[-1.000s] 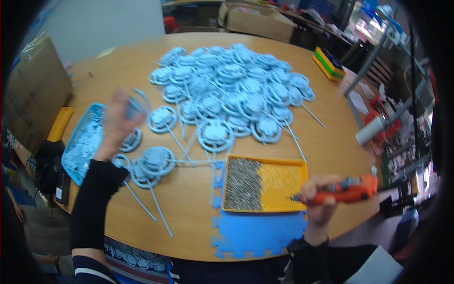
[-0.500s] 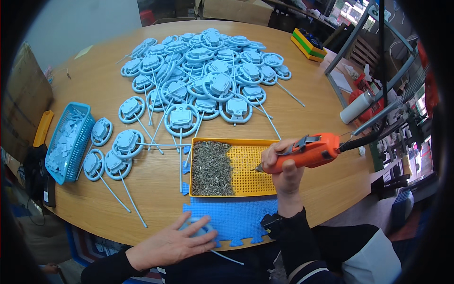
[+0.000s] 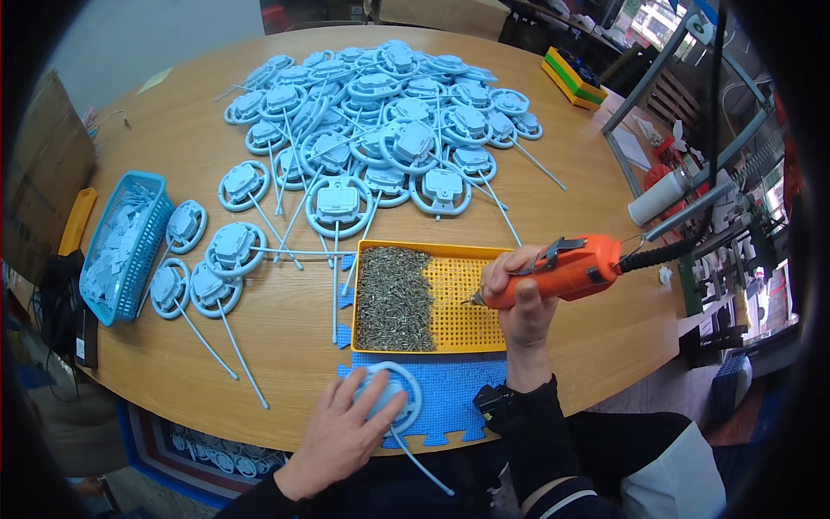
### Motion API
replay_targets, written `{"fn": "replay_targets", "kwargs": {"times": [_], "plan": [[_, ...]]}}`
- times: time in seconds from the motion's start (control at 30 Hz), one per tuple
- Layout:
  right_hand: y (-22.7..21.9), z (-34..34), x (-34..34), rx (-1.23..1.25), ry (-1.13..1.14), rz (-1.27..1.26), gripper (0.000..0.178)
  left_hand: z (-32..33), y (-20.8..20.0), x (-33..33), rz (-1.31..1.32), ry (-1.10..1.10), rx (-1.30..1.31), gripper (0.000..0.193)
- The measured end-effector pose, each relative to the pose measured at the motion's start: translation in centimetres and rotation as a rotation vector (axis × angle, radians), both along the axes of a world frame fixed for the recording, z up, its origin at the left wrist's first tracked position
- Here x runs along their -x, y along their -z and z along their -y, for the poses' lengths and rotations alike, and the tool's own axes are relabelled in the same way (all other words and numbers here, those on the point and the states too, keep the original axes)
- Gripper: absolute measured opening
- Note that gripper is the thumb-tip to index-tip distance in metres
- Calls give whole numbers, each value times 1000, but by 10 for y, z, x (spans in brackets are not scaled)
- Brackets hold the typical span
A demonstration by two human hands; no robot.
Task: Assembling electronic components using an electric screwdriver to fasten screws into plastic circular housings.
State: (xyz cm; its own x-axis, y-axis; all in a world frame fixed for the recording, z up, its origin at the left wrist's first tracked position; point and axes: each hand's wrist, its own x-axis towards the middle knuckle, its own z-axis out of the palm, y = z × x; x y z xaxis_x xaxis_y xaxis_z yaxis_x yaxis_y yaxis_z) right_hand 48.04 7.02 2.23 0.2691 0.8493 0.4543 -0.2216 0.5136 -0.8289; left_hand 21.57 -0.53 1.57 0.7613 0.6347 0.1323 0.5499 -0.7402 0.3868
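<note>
My right hand is wrapped round an orange electric screwdriver, its tip pointing left over the yellow perforated tray. Small metal screws fill the left part of that tray. In front of it, my left hand holds a light blue ring-shaped plastic part on the blue foam mat, fingers curved over the part's middle. A thin stem extends from this part toward me, past the table edge. My left fingers partly hide the centre of the part.
Many similar ring parts lie heaped at the back, with several more at left. A blue basket holds pale flat pieces. The screwdriver's black cord runs right to a metal stand. A white bottle stands nearby.
My left hand has slid the ring part up and right on the mat, and more of its ring shows. The right hand holds the screwdriver almost where it was.
</note>
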Motion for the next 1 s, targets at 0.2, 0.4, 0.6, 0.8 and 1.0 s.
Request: {"fn": "replay_targets", "kwargs": {"times": [0.2, 0.4, 0.6, 0.8, 1.0], "plan": [[0, 6, 8, 21, 64, -10, 47, -30, -4, -5, -53, 387, 13, 50], [-53, 34, 18, -85, 44, 21, 55, -33, 8, 15, 66, 252, -116, 49], [-45, 58, 79, -19, -181, 46, 58, -16, 11, 13, 92, -5, -72, 53], [-30, 58, 92, -9, -285, 60, 54, -7, 10, 11, 102, -71, -116, 53], [-28, 60, 98, 20, -292, 77, 54, -6, 10, 13, 94, -82, -123, 55]]}}
